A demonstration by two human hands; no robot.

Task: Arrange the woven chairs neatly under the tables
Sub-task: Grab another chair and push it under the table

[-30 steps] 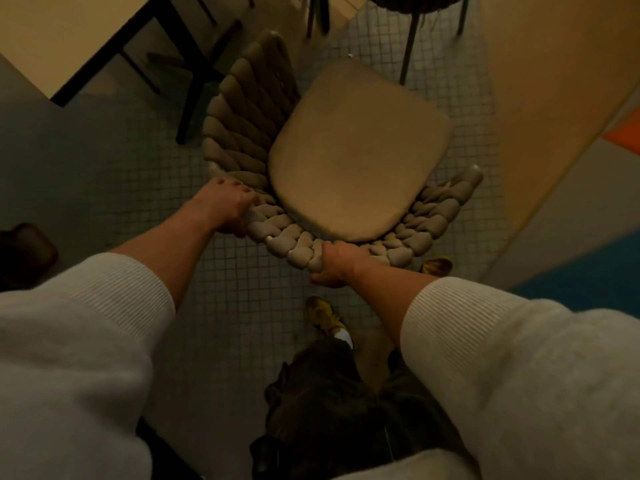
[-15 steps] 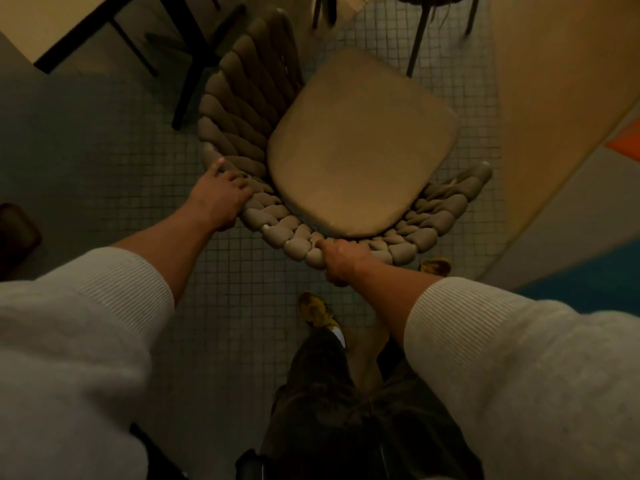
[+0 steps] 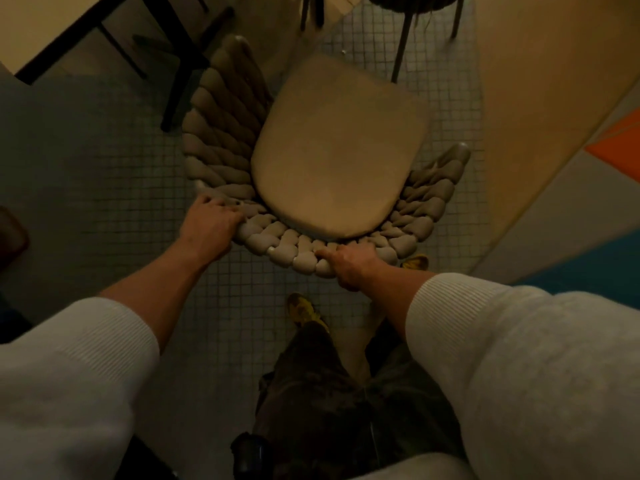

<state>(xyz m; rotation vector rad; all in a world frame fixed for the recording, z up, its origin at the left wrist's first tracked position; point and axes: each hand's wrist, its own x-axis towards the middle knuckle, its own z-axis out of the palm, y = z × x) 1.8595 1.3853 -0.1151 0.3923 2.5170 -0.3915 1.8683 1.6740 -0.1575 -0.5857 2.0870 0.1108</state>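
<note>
Two hands, left hand (image 3: 207, 226) and right hand (image 3: 349, 265), gripping the back rim of a woven chair (image 3: 339, 150), fingers curled over the weave, seat out on tiled floor (image 3: 104, 174) near a table (image 3: 52, 22), not yet tucked under.

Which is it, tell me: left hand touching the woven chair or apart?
Touching. Head view: the left hand grips the woven chair at its rim.
</note>
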